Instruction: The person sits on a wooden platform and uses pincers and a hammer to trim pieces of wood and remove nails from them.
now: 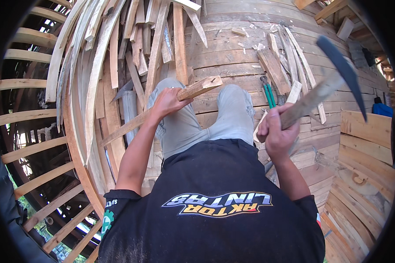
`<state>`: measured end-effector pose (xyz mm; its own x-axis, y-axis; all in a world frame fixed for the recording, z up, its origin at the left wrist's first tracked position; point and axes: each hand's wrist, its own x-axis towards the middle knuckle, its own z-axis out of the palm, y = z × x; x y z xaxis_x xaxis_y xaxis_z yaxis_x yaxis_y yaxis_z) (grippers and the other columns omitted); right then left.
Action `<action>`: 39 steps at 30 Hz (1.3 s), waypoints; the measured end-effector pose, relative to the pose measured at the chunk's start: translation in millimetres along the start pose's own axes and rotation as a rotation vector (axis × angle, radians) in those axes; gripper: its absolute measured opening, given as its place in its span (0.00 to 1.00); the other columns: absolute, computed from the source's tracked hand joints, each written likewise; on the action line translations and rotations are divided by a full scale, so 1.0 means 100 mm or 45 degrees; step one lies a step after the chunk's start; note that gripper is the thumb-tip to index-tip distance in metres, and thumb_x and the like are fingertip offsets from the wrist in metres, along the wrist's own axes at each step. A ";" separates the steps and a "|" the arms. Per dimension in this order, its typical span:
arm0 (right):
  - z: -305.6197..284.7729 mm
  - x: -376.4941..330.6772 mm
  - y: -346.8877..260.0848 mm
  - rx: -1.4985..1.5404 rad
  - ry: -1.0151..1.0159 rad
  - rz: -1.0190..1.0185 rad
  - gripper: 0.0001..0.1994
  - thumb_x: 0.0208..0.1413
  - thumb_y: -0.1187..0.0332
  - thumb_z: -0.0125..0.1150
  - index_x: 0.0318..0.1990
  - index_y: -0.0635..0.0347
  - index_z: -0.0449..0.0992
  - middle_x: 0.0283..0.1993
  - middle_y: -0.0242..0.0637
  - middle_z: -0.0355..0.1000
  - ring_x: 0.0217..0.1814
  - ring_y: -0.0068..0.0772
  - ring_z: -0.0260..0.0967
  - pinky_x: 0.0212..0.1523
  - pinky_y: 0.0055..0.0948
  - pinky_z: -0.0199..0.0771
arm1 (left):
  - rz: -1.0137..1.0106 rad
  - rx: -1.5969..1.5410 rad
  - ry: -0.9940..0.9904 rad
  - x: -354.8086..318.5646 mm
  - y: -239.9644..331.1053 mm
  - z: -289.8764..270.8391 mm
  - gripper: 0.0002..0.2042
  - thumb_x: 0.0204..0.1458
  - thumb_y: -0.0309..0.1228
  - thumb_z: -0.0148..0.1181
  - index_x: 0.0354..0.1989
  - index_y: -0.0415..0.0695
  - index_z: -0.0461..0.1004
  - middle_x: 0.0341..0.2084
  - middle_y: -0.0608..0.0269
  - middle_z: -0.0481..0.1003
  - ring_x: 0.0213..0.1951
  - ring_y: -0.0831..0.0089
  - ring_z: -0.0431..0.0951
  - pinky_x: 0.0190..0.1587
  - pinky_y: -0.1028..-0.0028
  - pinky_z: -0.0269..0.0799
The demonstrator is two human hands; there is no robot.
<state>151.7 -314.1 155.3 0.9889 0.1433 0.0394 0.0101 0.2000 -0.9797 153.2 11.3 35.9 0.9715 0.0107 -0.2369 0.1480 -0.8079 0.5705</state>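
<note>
Left hand (166, 103) clamped around a long wooden batten (162, 111), slanted across the left knee, cut end raised above the plank deck (232, 61); bent ribs and loose strips (96, 65) stacked to the left; green-handled pincers (267, 93) lying on the boards between knee and right hand; right hand (274, 129) closed on the wooden handle of a dark-bladed adze (333, 74), lifted high; judged risky: blade glancing off the sloped batten toward fingers or knee, or batten twisting loose in a one-handed grip.
</note>
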 end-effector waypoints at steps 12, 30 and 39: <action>0.01 0.12 -0.41 0.223 -0.077 -0.074 0.06 0.63 0.74 0.55 0.39 0.62 0.63 0.19 0.28 0.61 0.13 0.15 0.57 0.13 0.18 0.57 | 0.020 0.066 0.060 -0.14 -0.03 0.01 0.24 0.44 0.52 0.67 0.30 0.38 0.80 0.24 0.43 0.78 0.31 0.47 0.79 0.36 0.57 0.74; 0.06 0.00 -0.04 0.151 0.107 -0.134 0.06 0.63 0.75 0.53 0.38 0.60 0.61 0.17 0.27 0.59 0.12 0.17 0.55 0.13 0.21 0.60 | 0.050 0.070 0.048 -0.10 -0.03 0.01 0.26 0.43 0.54 0.68 0.30 0.36 0.80 0.23 0.44 0.78 0.30 0.47 0.79 0.36 0.57 0.74; -0.16 -0.09 -0.21 -0.059 -0.139 0.400 0.08 0.61 0.76 0.54 0.44 0.63 0.62 0.19 0.28 0.62 0.12 0.15 0.57 0.12 0.20 0.60 | 0.017 0.070 0.012 -0.20 -0.07 0.05 0.26 0.44 0.54 0.67 0.29 0.36 0.79 0.23 0.43 0.78 0.30 0.47 0.79 0.36 0.56 0.73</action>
<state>145.3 -334.7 172.5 0.9229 0.2947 -0.2479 -0.2838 0.0853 -0.9551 132.0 14.2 32.5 0.9751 0.0051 -0.2216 0.1247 -0.8391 0.5295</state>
